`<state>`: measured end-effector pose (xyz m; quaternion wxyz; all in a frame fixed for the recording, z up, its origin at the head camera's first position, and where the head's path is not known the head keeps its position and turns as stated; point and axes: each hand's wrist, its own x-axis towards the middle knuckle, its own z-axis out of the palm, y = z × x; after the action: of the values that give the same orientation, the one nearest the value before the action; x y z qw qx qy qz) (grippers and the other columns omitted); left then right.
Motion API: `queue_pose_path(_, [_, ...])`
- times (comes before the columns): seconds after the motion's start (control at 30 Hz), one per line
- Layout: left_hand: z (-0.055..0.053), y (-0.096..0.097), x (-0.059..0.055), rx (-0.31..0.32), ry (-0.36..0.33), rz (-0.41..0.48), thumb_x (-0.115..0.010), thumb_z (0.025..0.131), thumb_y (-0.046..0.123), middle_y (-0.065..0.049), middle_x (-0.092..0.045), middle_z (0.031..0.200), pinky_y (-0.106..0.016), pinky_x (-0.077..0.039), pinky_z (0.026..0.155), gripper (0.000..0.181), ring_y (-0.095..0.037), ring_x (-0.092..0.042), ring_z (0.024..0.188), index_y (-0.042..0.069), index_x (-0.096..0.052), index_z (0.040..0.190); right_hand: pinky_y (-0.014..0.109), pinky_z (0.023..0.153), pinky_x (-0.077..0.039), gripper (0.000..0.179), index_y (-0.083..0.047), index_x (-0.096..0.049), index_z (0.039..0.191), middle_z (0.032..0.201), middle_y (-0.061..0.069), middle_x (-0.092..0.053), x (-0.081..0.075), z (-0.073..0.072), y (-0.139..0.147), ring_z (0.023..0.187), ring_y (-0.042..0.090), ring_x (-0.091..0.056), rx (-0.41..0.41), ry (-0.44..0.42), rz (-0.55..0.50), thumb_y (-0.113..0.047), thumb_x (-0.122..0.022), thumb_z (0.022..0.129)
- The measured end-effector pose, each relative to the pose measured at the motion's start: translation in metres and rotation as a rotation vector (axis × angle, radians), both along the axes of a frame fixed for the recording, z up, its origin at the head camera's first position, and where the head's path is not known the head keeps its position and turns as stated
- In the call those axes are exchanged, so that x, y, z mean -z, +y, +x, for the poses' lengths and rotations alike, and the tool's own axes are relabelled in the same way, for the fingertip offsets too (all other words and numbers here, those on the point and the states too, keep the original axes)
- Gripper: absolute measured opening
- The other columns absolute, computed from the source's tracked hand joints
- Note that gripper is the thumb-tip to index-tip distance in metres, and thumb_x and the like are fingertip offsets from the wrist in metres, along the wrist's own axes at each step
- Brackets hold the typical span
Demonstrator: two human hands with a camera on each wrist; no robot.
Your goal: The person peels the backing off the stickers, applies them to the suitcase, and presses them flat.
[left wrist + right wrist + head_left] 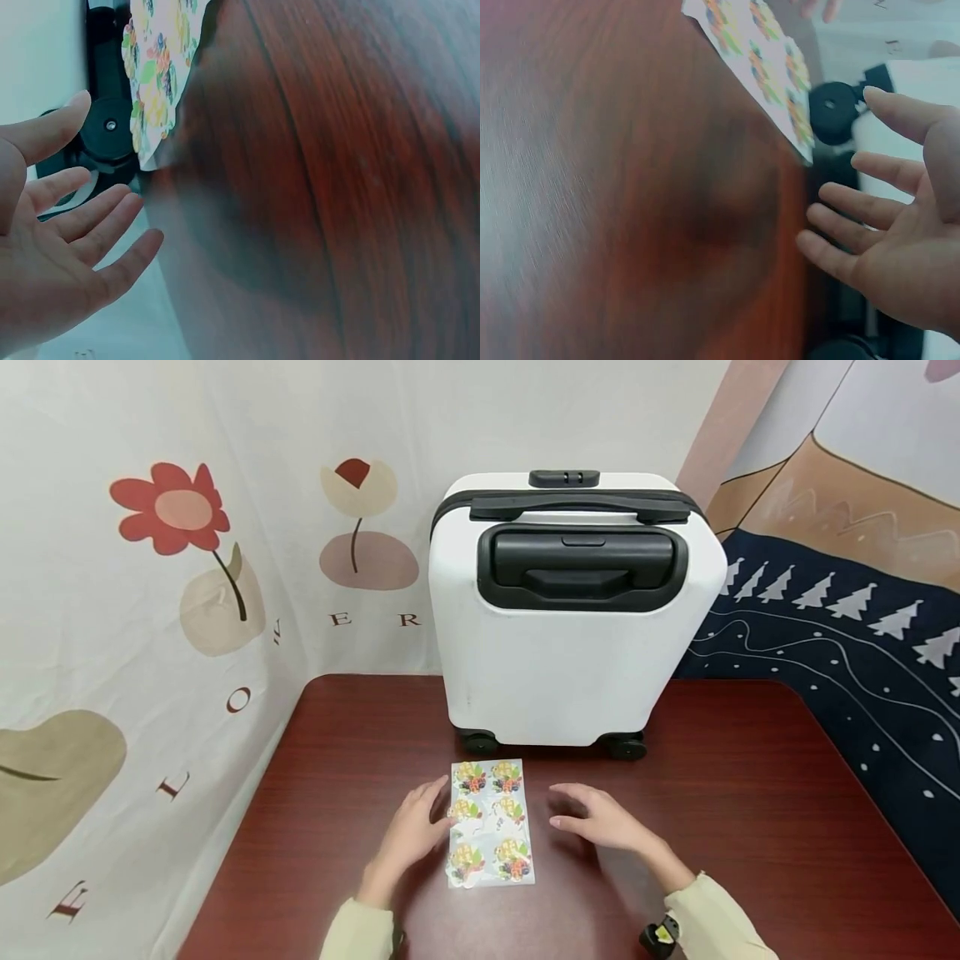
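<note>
A sheet of fruit-patterned stickers (480, 831) lies flat on the dark red wooden table, several round designs printed in two columns. Just left of it is my left hand (410, 827), its thumb tip by the sheet's edge; whether they touch I cannot tell. My right hand (600, 817) hovers to the right of the sheet, apart from it, holding nothing. Both wrist views show relaxed, spread fingers: the left hand (67, 232) and the right hand (900, 217). Behind the sheet stands a white suitcase (555, 672) with a black carry handle (577, 507).
Black wheels (626, 746) hold the suitcase on the table (322, 827) near its back edge. A white cloth with flower prints (172, 510) hangs behind and at left. At right hangs a dark blue cloth with white trees (832, 635).
</note>
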<state>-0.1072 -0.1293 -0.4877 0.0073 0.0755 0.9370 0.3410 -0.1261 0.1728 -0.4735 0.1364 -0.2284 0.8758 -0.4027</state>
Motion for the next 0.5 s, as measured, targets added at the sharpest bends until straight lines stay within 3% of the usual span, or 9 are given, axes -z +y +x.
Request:
queue_pose_path(0.17, [-0.006,0.003,0.006,-0.015,-0.038,0.096,-0.069,0.076,0.005,-0.023,-0.053,0.119,-0.053,-0.038,0.091,0.059,-0.039,-0.049,0.11,-0.004,-0.045,0.129,0.047,0.086,-0.044,0.05,0.006,-0.047,0.126,0.121,0.02,-0.054,0.012,-0.006,-0.014,0.106,0.035,-0.052,-0.027,-0.112,-0.088,-0.02,-0.063,0.086])
queue_pose_path(0.37, [-0.014,0.004,0.009,-0.027,-0.13,0.168,-0.066,0.077,-0.003,-0.023,-0.055,0.115,-0.045,-0.045,0.085,0.056,-0.034,-0.055,0.101,-0.007,-0.044,0.128,0.043,0.084,-0.045,0.047,0.009,-0.045,0.126,0.122,0.024,-0.051,0.021,-0.015,-0.026,0.104,0.034,-0.053,0.014,-0.203,-0.169,-0.01,-0.062,0.086])
queue_pose_path(0.5, [-0.018,0.006,0.009,-0.031,-0.153,0.192,-0.063,0.077,-0.006,-0.024,-0.055,0.114,-0.043,-0.047,0.082,0.053,-0.035,-0.055,0.101,-0.008,-0.044,0.126,0.039,0.082,-0.047,0.047,0.012,-0.041,0.127,0.123,0.03,-0.048,0.021,-0.019,-0.03,0.105,0.037,-0.052,0.062,-0.276,-0.25,-0.005,-0.058,0.087])
